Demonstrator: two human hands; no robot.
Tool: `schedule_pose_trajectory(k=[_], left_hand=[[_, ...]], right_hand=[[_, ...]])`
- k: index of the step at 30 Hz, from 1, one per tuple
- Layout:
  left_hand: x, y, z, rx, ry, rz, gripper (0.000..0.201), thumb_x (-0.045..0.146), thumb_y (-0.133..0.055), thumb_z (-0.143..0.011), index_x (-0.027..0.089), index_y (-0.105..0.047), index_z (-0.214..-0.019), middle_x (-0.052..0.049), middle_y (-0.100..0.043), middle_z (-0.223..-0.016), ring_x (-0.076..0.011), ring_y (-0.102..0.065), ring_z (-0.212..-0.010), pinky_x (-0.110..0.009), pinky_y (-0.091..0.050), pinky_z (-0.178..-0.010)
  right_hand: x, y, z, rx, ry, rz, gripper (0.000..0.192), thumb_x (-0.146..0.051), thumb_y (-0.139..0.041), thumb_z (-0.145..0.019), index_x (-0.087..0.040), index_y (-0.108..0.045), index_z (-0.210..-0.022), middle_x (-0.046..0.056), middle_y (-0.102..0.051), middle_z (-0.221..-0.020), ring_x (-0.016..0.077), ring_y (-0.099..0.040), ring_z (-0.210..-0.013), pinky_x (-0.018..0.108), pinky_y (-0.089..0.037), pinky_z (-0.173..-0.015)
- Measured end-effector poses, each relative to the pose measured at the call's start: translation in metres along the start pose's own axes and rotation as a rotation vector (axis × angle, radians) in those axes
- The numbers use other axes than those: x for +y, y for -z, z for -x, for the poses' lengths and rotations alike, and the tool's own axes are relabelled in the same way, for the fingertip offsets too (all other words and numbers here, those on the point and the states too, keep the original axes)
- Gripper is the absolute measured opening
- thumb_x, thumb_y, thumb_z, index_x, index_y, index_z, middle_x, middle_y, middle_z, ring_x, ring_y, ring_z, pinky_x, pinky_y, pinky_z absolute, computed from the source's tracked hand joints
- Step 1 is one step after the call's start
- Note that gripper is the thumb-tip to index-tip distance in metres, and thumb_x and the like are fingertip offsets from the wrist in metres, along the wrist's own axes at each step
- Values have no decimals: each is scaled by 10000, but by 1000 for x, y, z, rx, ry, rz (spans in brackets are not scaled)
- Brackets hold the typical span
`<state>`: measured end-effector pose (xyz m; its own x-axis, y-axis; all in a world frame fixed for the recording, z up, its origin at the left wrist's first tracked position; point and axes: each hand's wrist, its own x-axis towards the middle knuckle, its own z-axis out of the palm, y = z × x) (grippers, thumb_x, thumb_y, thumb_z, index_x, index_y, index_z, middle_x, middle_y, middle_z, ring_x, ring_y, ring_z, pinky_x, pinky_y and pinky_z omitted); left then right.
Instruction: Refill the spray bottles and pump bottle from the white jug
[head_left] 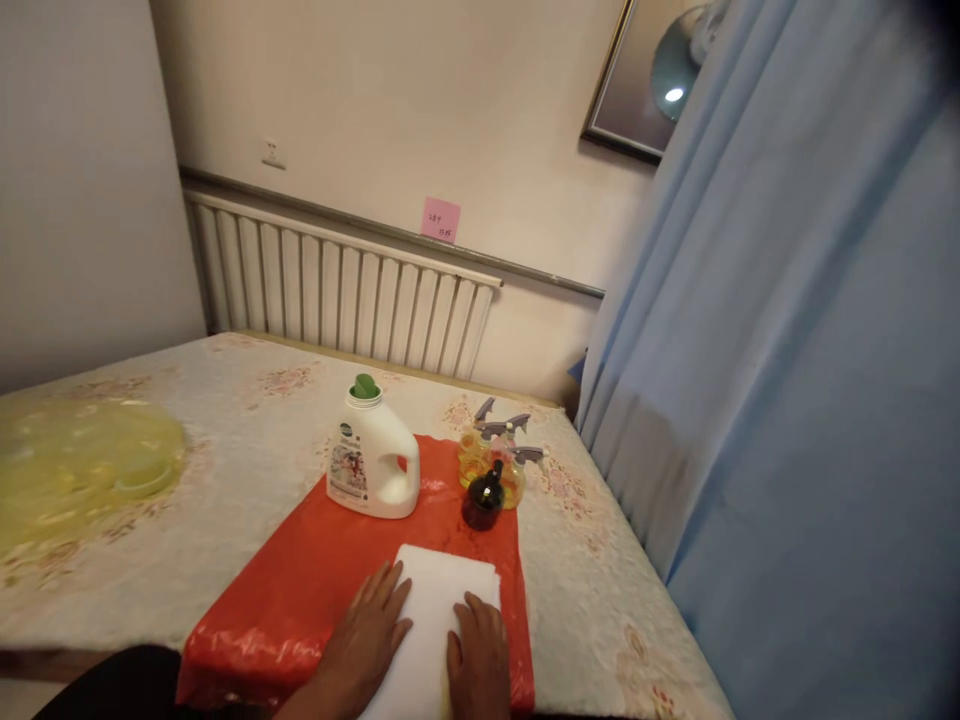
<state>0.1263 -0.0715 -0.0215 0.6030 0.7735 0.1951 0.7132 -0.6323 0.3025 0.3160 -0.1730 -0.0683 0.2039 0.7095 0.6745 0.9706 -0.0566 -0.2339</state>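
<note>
Hands rest flat, fingers released: left hand [369, 628] and right hand [478, 652] on a white cloth [433, 610], perhaps folded, lying on red plastic sheet [300, 590] near the detergent bottle [373, 455].

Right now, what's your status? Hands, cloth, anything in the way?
Left hand and right hand flat on white cloth. Cloth on red sheet. Detergent jug, spray bottles beyond.

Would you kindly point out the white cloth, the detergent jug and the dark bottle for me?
white cloth [435, 610], head view, on its bare middle between the hands.
detergent jug [371, 455], head view, on its white body.
dark bottle [484, 502], head view, on its round body.
</note>
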Motion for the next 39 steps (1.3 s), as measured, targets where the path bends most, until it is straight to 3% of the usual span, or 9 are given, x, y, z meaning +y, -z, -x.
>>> schedule_pose_trajectory(k=[4,8,12,17,22,27,39], left_hand=[[-14,-14,14,1,-8,-11,533,285,-546,-907,276,-498,-1437,-87,-437,-1553,-289,-428,-1417,-485,-383,-1155],[-19,-16,17,60,2,-30,487,264,-543,-905,221,-555,-1390,-130,-498,-1507,-307,-451,-1400,-511,-389,-1147],[-15,-24,13,159,-38,-29,457,201,-539,-889,212,-587,-1343,-111,-517,-1497,-279,-482,-1380,-465,-430,-1130],[-6,-49,3,293,-135,-71,396,217,-544,-894,228,-622,-1282,-101,-590,-1432,-254,-576,-1294,-384,-515,-1053],[-4,-65,-12,366,-192,-142,339,277,-567,-893,236,-657,-1217,-93,-664,-1343,-275,-624,-1224,-426,-531,-1010],[2,-67,-17,378,-134,-150,295,353,-518,-944,239,-677,-1164,-80,-694,-1293,-275,-611,-1216,-451,-486,-1024],[11,-55,-17,290,-112,-173,317,225,-519,-910,220,-693,-1175,-96,-687,-1306,-290,-619,-1212,-463,-491,-1014]], right_hand=[[3,-1,2,11,22,3,296,-170,-503,-884,-224,-646,-1138,112,-694,-1212,324,-641,-1100,503,-543,-916],[5,-3,3,38,51,4,276,-187,-509,-892,-215,-648,-1129,122,-702,-1195,328,-652,-1074,515,-547,-900],[2,-1,2,28,27,0,277,-186,-498,-893,-219,-649,-1122,124,-698,-1206,327,-648,-1096,514,-544,-912],[7,-2,1,14,58,34,291,-181,-526,-871,-230,-647,-1131,106,-702,-1211,320,-656,-1087,489,-554,-905],[15,-10,2,61,135,46,296,-191,-567,-863,-251,-639,-1143,93,-714,-1187,302,-682,-1023,454,-563,-859],[8,-17,5,104,33,29,306,-142,-520,-872,-253,-630,-1136,90,-696,-1204,299,-655,-1072,474,-524,-929],[6,-11,2,74,-6,-6,279,-177,-533,-884,-258,-684,-1103,92,-713,-1193,311,-668,-1070,487,-546,-920]])
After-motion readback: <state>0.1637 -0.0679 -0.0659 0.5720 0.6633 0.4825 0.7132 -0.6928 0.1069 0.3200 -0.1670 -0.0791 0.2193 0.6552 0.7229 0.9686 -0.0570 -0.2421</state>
